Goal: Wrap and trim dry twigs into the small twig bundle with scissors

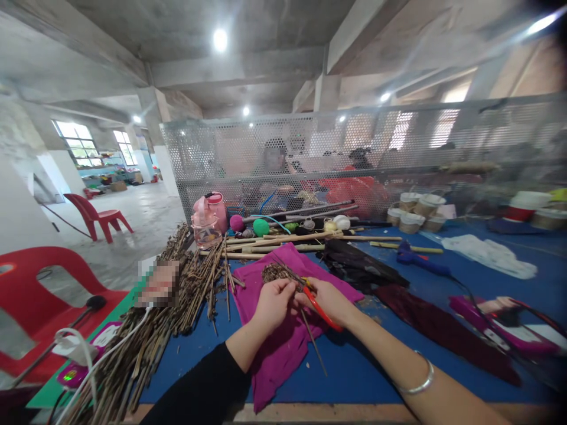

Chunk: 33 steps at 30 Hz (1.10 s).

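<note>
Near the middle of the blue table (199, 360) lies a magenta cloth (277, 366). Above it, my left hand (275, 302) is closed around a thin dried stem (313, 342) whose lower end slants toward the table's front edge. The stem's brown, bristly head (273, 271) shows just beyond my fingers. My right hand (325, 298) grips red-handled scissors (322, 310), their blades pointing up and left beside the head. The two hands are close together, and the fingertips partly hide the stem.
A large pile of dried stems (177, 307) covers the table's left side. Yarn balls (261, 226) and sticks lie behind the cloth. Dark fabric (363, 265), a blue glue gun (420, 260) and paper cups (411, 221) are on the right. A mesh screen (274, 130) stands at the back.
</note>
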{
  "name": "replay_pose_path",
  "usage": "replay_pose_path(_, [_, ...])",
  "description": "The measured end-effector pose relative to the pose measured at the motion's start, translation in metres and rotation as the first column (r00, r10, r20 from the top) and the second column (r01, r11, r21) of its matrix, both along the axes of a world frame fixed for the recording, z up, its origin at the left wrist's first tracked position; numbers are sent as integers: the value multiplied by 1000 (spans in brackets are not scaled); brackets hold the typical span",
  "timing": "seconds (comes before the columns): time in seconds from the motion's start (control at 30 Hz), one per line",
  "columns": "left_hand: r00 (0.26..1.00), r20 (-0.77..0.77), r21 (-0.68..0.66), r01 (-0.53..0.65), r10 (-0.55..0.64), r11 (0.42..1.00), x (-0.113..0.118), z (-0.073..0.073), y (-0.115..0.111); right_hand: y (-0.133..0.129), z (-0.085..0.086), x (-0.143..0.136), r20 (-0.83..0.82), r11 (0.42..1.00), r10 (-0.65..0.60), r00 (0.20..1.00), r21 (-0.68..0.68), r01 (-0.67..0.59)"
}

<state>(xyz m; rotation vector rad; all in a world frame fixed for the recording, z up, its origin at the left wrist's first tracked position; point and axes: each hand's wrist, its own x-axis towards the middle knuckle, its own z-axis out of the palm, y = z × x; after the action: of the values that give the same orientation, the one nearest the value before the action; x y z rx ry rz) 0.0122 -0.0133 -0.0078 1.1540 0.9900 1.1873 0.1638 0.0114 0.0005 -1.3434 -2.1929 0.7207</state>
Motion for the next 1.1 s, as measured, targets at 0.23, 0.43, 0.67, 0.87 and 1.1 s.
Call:
replay_pose_path(0.23, [999,11,-2,-38,38,999,0,0,2,1,4,0,81,995,-80,993,60,75])
replay_pose_path(0.43, [996,81,-34,-29,31,999,2,-1,2,3,1,1,92,996,-54,994,75,48])
replay_pose_path(0.67, [997,79,-27,7,-4,1000,1,-2,2,-1,6,1,68,999,2,998,50,-6])
replay_pose_path(0.87, [998,42,-28,39,-38,999,2,0,0,1,4,3,103,996,-39,994,88,30])
replay_pose_path(1.1, [999,42,-34,34,-33,999,3,3,-2,1,2,3,2,997,64,998,40,-64])
